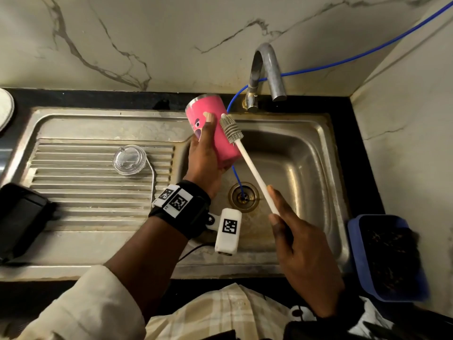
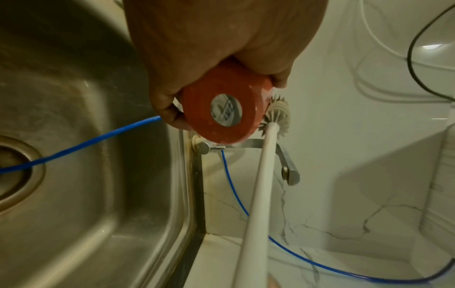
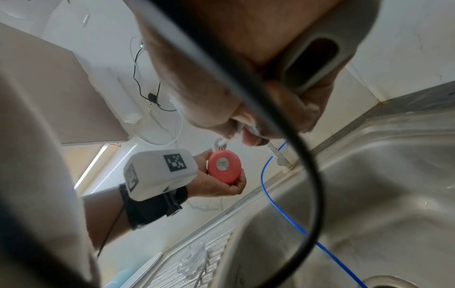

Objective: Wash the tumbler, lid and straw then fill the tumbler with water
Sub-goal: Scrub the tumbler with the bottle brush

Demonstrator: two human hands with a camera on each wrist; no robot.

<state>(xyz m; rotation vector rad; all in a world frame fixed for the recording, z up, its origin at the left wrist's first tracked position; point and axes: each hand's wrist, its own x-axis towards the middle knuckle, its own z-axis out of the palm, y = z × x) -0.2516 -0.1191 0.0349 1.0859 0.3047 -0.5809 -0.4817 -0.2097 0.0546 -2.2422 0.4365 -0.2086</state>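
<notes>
Your left wrist bears a black strap with square black-and-white markers; below the strap, a white camera housing with one marker and a thin black cable. Cream sleeve, pale checked shirt.

The pink tumbler tilts at frame centre; the clear lid and metal straw lie centre-left.

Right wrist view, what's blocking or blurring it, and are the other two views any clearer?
Right wrist view: a blurred black cable loops across the lens, and a soft pale sleeve fills the left edge. Head view: sharp in the middle, the blue tub smeared at the right edge. Left wrist view: dim, with the tumbler looking orange-red.
</notes>
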